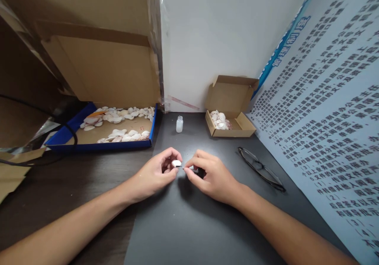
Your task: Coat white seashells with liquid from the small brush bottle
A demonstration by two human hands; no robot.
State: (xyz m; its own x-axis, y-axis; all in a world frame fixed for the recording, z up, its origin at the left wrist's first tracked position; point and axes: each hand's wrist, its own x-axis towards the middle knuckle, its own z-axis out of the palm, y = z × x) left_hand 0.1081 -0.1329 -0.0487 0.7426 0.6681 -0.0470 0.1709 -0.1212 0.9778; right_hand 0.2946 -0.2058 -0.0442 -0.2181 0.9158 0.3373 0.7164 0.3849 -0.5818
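Note:
My left hand (161,170) pinches a small white seashell (177,163) between thumb and fingers, just above the dark table (177,225). My right hand (209,174) is closed on a thin small tool whose tip (184,168) touches the shell's edge; most of the tool is hidden by the fingers. The two hands meet at the middle of the table. A small clear bottle (179,124) with a white cap stands behind them.
A blue-edged tray (89,144) with several shells lies at the back left under a big cardboard box (100,60). A small open cardboard box (233,119) with shells sits at the back right. Black glasses (260,168) lie to the right, by a printed poster (325,119).

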